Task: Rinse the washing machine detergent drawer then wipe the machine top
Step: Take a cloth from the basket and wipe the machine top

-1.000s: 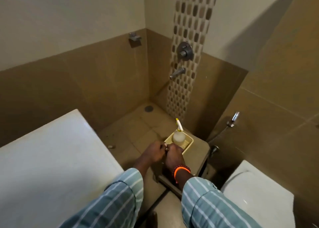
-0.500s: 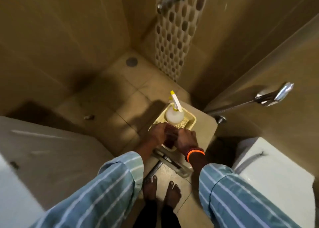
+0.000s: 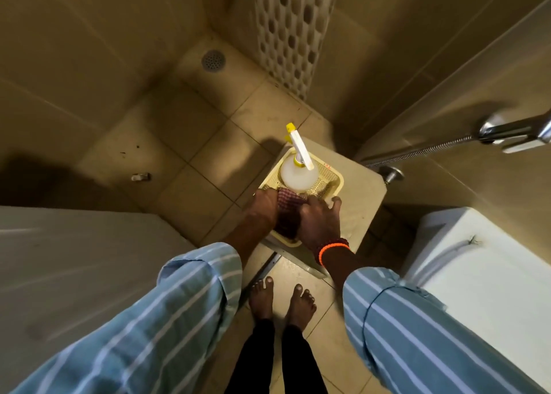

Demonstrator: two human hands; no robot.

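Note:
A yellow perforated basket (image 3: pixel 328 182) stands on a beige stool (image 3: pixel 362 197) in the shower corner. Inside it stands a white spray bottle (image 3: pixel 298 177) with a yellow and white trigger head. A dark red checked cloth (image 3: pixel 287 203) lies in the basket's near half. My left hand (image 3: pixel 262 207) grips the cloth's left side with curled fingers. My right hand (image 3: pixel 319 222) presses on its right side, fingertips reaching the basket rim. The white machine top (image 3: pixel 74 259) fills the lower left. No detergent drawer is visible.
A white toilet cistern (image 3: pixel 492 274) sits at the right, with a chrome hand spray and hose (image 3: pixel 507 131) on the wall above it. A round floor drain (image 3: pixel 213 60) lies in the far corner. My bare feet (image 3: pixel 281 301) stand on beige floor tiles.
The camera has tilted down from the walls to the floor. Both hands stay at the basket; the red cloth now shows between them and my right fingers have spread.

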